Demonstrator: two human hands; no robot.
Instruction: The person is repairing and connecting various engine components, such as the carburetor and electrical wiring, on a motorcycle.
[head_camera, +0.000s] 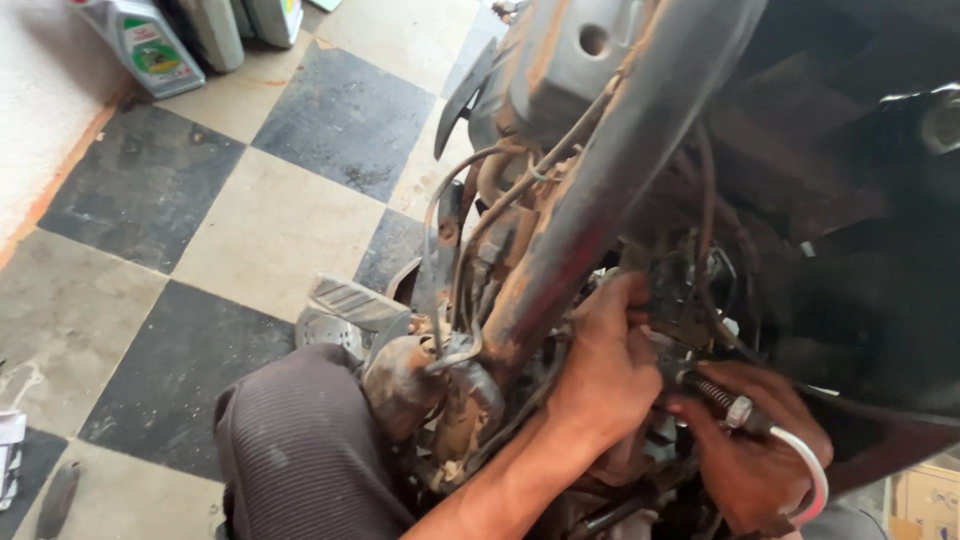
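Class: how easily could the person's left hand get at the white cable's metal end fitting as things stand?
Probably easily: the left hand sits right beside the metal end fitting, which the right hand holds up in the open, nothing between.

Frame tube (600, 190) rusty matt metal; cable (805, 455) glossy (white plastic).

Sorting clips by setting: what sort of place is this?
Probably a motorbike repair shop: both hands work among a stripped bike frame's cables, oil jugs stand by the wall, and the checkered floor is grimy.
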